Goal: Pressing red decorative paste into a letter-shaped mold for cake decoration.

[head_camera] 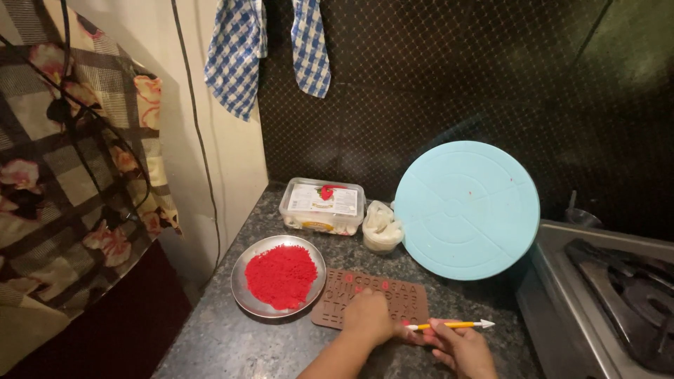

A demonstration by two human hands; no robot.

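Note:
A brown silicone letter mould (393, 293) lies flat on the dark granite counter, with a few cavities filled red. My left hand (366, 316) presses down on the mould's near edge, fingers curled. My right hand (460, 345) holds a thin yellow tool with a white pointed tip (453, 325), lying almost level, its tip pointing right. To the left of the mould stands a steel plate (246, 261) heaped with red crumbly paste (282, 275).
Behind the mould are a clear lidded plastic tub (321, 205), a small white bag (382, 226) and a light blue round turntable (467, 209) leaning on the wall. A gas stove (604, 295) fills the right. Checked cloths (239, 49) hang above; a floral cloth (70, 161) hangs left.

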